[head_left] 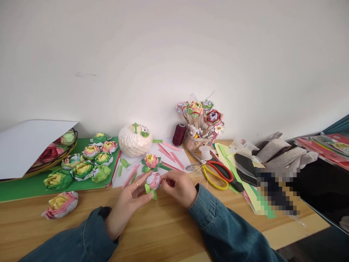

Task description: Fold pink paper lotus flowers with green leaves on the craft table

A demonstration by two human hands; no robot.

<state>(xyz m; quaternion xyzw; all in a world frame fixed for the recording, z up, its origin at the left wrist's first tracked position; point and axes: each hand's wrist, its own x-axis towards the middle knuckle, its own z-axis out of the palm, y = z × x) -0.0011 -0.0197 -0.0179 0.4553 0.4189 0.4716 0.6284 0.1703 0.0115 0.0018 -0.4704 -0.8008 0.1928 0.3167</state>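
Both hands hold one folded paper flower, pink and white with a green leaf base, just above the wooden table. My left hand, with a ring on one finger, cups it from below and left. My right hand pinches its right side with thumb and fingertips. Just behind it, a finished pink and yellow paper flower with green leaves lies on white paper, beside pink paper strips.
Several finished paper flowers lie on a green sheet at left; one lies loose on the wood. A white round container, a thread spool, a basket of stemmed paper flowers, scissors and stacked coloured paper stand behind and to the right.
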